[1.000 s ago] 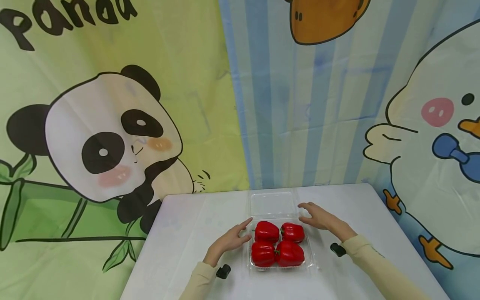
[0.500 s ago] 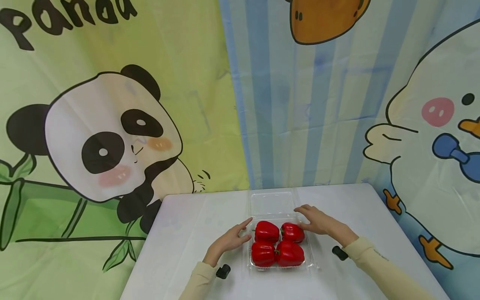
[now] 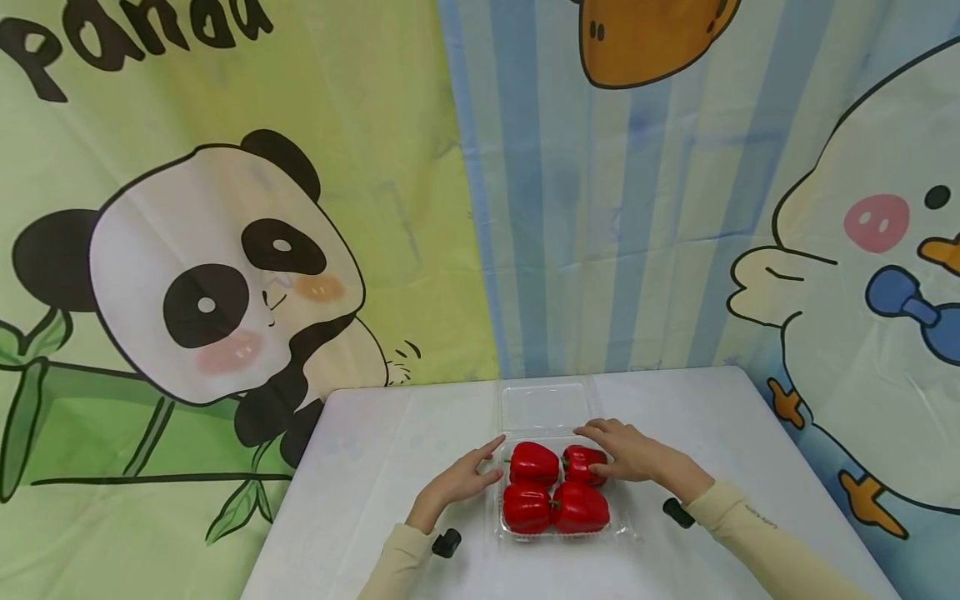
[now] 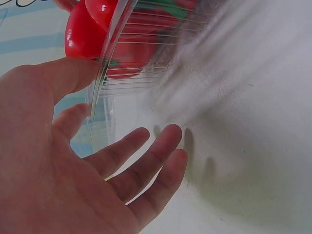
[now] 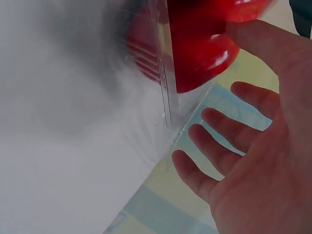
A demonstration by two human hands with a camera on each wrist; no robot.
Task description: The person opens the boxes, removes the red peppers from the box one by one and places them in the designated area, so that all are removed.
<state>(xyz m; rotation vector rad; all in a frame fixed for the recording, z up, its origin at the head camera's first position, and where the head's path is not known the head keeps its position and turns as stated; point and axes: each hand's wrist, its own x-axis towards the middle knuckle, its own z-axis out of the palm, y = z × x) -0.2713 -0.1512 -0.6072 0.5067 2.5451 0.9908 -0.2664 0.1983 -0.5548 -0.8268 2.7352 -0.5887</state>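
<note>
Four red peppers (image 3: 527,508) are sitting two by two in the clear container (image 3: 555,537), snug enough, it seems, to be steadying one another. Its lid (image 3: 546,408) is lying folded back toward the far edge of the white table (image 3: 390,467), leaving the peppers uncovered. Left hand (image 3: 457,482): fingers spreading apart, thumb and forefinger meeting the container's rim, no clamp showing; probably serving as a light brace. Right hand (image 3: 637,452): fingers standing apart, gripping nothing; thumb overlapping the far-right pepper (image 3: 581,463), apparently touching, forefinger hovering beyond it. That wide pose is perhaps suiting a rounded, slick-skinned pepper.
</note>
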